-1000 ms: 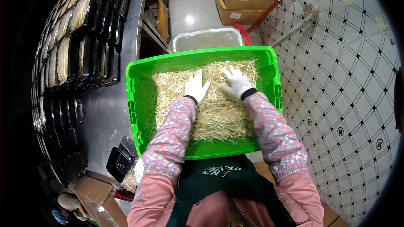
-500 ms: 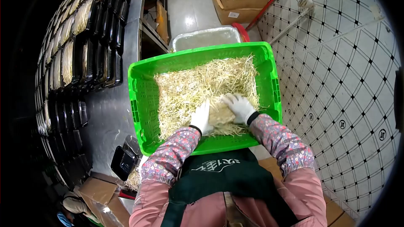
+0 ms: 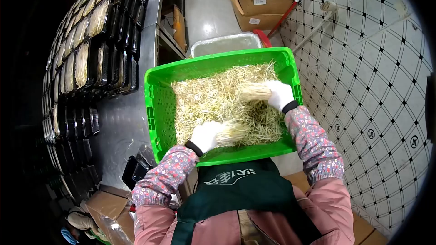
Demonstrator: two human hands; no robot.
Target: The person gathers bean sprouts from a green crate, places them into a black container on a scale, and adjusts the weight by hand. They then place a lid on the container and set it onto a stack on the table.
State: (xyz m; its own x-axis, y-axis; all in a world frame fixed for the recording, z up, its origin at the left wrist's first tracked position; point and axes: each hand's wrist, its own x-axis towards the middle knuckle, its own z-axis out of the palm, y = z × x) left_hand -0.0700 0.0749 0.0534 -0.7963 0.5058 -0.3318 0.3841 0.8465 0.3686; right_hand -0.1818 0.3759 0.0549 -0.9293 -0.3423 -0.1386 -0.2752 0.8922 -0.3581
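A green plastic crate (image 3: 213, 60) in front of me holds a thick layer of pale bean sprouts (image 3: 200, 97). My left hand (image 3: 205, 137), in a white glove, is closed around a bunch of sprouts (image 3: 232, 132) low over the near side of the pile. Farther up on the right, my gloved right hand (image 3: 281, 95) grips another bunch (image 3: 254, 92), its strands pointing left. The two hands are well apart, and the fingertips are partly hidden by the sprouts and blurred.
On the metal table (image 3: 119, 122) to the left stand stacked black trays (image 3: 97, 54) filled with sprouts. A loose black tray (image 3: 135, 171) lies by the crate's near left corner. Beyond the crate are a lined tub (image 3: 227, 43) and stacked cardboard boxes (image 3: 261, 0). A patterned wall (image 3: 363, 72) rises at right.
My hands, close together around one clump before, have separated. The left moved left and toward me, the right moved up and right, each with a bunch of sprouts.
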